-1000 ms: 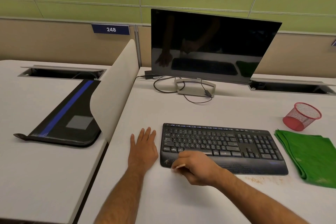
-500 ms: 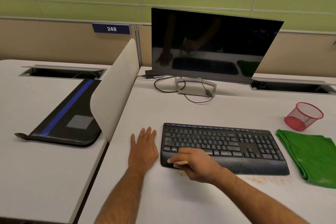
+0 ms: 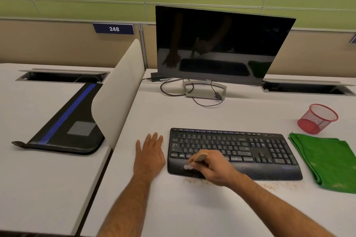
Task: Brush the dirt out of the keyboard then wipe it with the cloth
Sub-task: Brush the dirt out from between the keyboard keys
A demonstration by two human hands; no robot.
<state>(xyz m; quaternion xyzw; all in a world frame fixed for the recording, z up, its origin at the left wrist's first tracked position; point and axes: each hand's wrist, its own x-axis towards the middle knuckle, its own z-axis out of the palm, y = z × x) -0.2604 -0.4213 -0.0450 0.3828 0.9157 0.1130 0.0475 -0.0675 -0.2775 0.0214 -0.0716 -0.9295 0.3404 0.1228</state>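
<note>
A black keyboard (image 3: 250,150) with a palm rest lies on the white desk (image 3: 192,208). My right hand (image 3: 213,169) grips a small wooden-handled brush (image 3: 199,158); its pale bristles touch the palm rest near the keyboard's left end. Flat on the desk just left of the keyboard rests my left hand (image 3: 149,155), fingers straight. Brown dirt crumbs (image 3: 269,185) lie on the desk along the keyboard's front edge. A folded green cloth (image 3: 327,161) sits to the right of the keyboard.
A dark monitor (image 3: 221,44) on its stand, with loose cables, is behind the keyboard. A red mesh cup (image 3: 317,118) lies tipped behind the cloth. A curved white divider (image 3: 117,94) separates the neighbouring desk, where a black and blue mat (image 3: 63,123) lies.
My right hand has moved the brush forward from the desk edge onto the keyboard's palm rest, bristles now showing. More crumbs lie at the front edge. The left hand has stayed put.
</note>
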